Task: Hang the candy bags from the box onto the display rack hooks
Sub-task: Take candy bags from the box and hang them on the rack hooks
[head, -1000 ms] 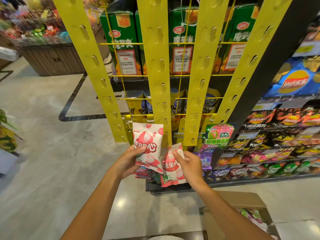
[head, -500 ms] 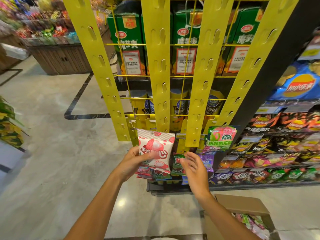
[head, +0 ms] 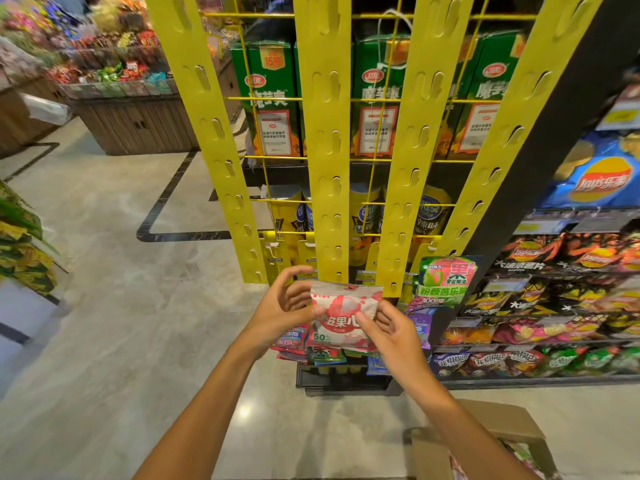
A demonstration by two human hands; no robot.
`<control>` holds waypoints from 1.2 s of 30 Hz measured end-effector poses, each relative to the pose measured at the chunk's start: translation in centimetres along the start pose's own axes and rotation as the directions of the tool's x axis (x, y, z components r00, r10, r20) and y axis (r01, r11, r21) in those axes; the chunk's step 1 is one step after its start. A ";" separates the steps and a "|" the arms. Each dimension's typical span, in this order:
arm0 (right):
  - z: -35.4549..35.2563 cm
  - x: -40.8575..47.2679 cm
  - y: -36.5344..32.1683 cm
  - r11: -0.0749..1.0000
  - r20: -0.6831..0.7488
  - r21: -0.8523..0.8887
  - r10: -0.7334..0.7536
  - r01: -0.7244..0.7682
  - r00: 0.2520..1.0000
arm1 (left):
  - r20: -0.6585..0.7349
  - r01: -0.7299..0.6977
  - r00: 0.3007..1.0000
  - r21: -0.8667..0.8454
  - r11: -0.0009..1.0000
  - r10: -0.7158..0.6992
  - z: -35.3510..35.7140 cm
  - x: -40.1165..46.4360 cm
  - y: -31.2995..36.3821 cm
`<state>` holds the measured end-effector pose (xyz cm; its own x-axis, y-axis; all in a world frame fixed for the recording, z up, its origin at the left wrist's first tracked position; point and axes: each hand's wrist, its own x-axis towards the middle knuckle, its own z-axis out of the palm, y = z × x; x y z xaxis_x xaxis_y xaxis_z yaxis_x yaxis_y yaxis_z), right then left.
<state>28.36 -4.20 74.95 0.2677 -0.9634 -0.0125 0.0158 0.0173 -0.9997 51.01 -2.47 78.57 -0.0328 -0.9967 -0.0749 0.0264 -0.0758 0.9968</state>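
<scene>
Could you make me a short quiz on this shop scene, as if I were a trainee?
1. True or false: both hands hold the pink and white candy bag.
2. Which is nearest the bag's top edge? A) the yellow hanging strips B) the blue crisp bag C) the cardboard box
3. Fill in: the cardboard box sits on the ____.

Key: 1. True: the left hand and right hand pinch its sides. 2. A. 3. floor.

box point(head: 502, 422) cut off by bottom edge, contents mostly hidden | hanging bags point(head: 323, 355) under the held candy bag point(head: 343, 318) largely covered | far produce stand point(head: 114, 64) blurred
</scene>
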 end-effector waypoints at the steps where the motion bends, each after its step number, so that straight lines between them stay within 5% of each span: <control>1: -0.4 -0.1 0.1 0.999 0.008 -0.030 0.011 -0.011 1.000 | 0.004 -0.006 1.000 0.024 1.000 0.006 0.3 0.2 0.3; 18: -0.1 2.4 -0.8 0.988 0.079 -0.151 0.052 -0.040 0.996 | -0.166 -0.049 0.983 0.183 0.982 0.080 1.9 1.3 1.0; 30: 0.3 0.5 2.8 0.962 -0.107 -0.261 0.055 -0.082 0.993 | -0.111 -0.130 0.979 0.317 0.940 0.173 1.1 0.9 -0.9; 36: -1.7 -3.5 6.6 0.867 -0.142 -0.450 0.168 -0.214 0.976 | -0.112 -0.237 0.922 0.596 0.767 0.372 -2.3 -1.4 -3.7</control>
<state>25.89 -1.19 68.31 0.1273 -0.9749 -0.1827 -0.4774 0.1012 -0.8728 53.22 -0.86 74.97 0.0917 -0.9501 0.2982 -0.5677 0.1961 0.7995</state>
